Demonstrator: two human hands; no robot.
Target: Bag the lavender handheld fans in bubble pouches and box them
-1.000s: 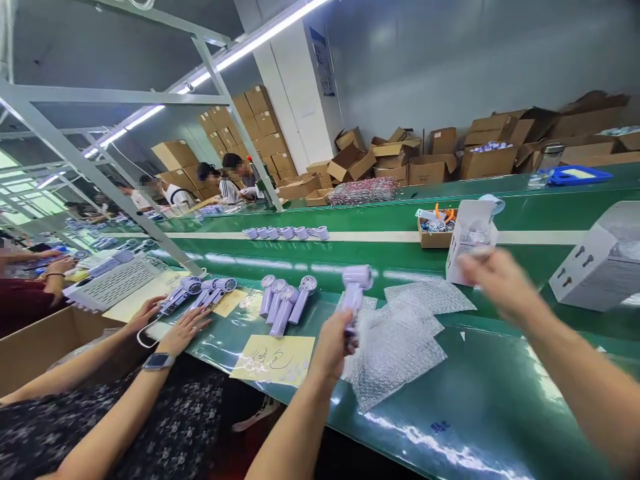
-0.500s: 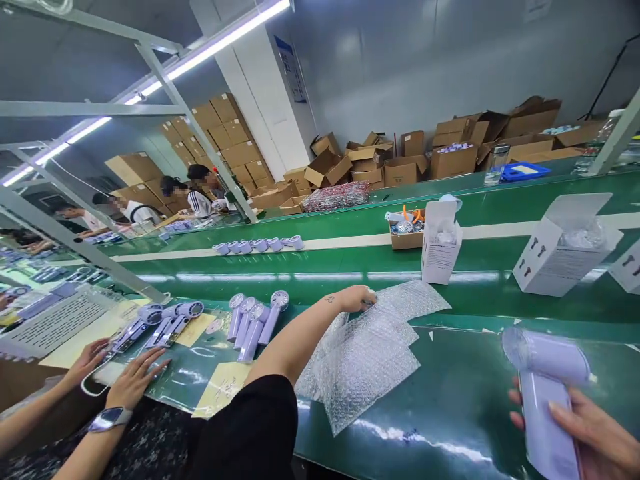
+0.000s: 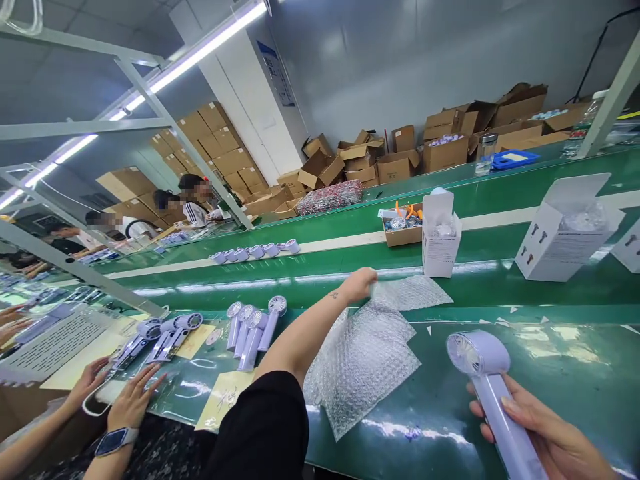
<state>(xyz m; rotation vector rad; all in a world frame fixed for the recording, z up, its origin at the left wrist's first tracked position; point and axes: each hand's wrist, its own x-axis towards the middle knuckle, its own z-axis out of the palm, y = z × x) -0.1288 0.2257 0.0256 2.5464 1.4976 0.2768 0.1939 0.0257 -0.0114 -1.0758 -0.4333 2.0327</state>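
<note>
Your right hand (image 3: 543,433) was wrapped around the handle of a lilac handheld fan (image 3: 487,393), fingers closed firmly on it, with the round fan head standing clear above your grip and tilted away to the left. Your left hand (image 3: 361,283) reached well out from that grip, up and to the left, its fingers pinched onto the edge of a bubble-wrap sheet (image 3: 413,291) at the top of the stack of bubble-wrap sheets (image 3: 361,363), which lay on the green bench (image 3: 575,373) between your two hands.

Beyond your left hand, across the belt, stood a small white box (image 3: 440,243) with its flap open, and a larger white box (image 3: 560,237) stood far above your right grip. To the left of your outstretched arm lay a row of lilac fans (image 3: 253,327) beside a yellow note (image 3: 225,400). Further left, a co-worker's hands (image 3: 131,403), one wrist wearing a watch, rested near more fans (image 3: 160,337).
</note>
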